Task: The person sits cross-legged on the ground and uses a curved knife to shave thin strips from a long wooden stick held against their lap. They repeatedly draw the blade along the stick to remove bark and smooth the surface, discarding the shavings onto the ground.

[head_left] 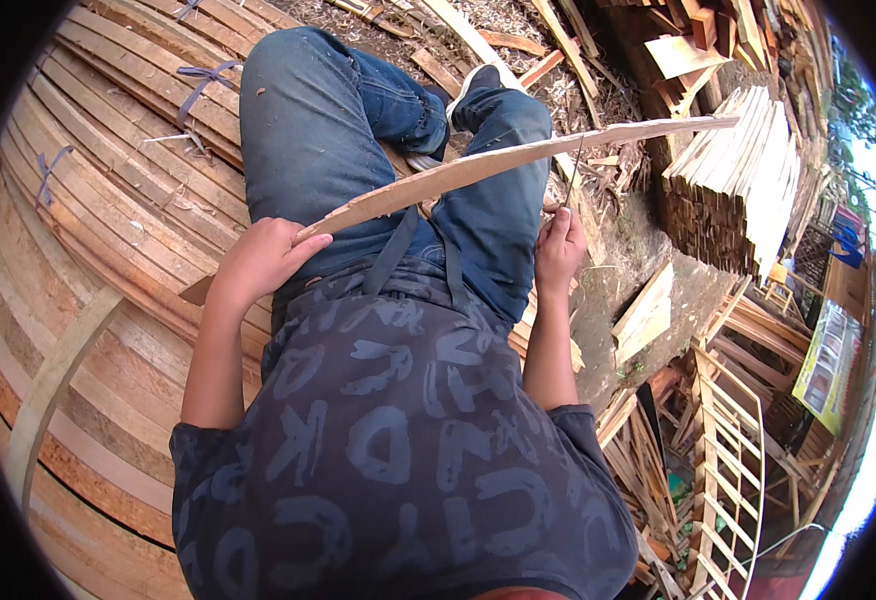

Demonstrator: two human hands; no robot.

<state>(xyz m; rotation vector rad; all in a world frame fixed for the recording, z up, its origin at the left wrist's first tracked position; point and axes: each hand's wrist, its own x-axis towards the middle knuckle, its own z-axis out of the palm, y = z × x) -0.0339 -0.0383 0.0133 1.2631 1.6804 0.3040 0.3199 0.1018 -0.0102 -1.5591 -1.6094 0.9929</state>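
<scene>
1. The biggest thing I see from my end is the bed of long planks (108,190) filling the left side, its boards curved by my fisheye lens.
2. Next comes the wearer's dark shirt (408,440), patterned with greyish lettering, across the lower middle.
3. Above it I have the blue jeans (303,130), both knees bent, with one shoe showing beyond them.
4. At upper right stands a block of stacked slats (738,170), its top pale and its side browner.
5. Below that, near the right rim, I make out a ladder-like wooden frame (703,480).
6. The wooden strip (458,172) is held above the thighs, running from the left hand up and across towards the stacked slats; its far end narrows in front of them.
7. The left hand (263,258) grips the strip near its lower-left end. I see the thumb pressed along the wood; the other fingers are mostly hidden, so I cannot tell how they are set.
8. The right hand (560,250) is just beside the knee on its own side, fingers curled together, thumb and forefinger pinching the thin dark rod.
9. Smallest is that thin dark rod (574,170), slanting up from the pinch to the strip's lower edge; I cannot tell whether they touch.
</scene>
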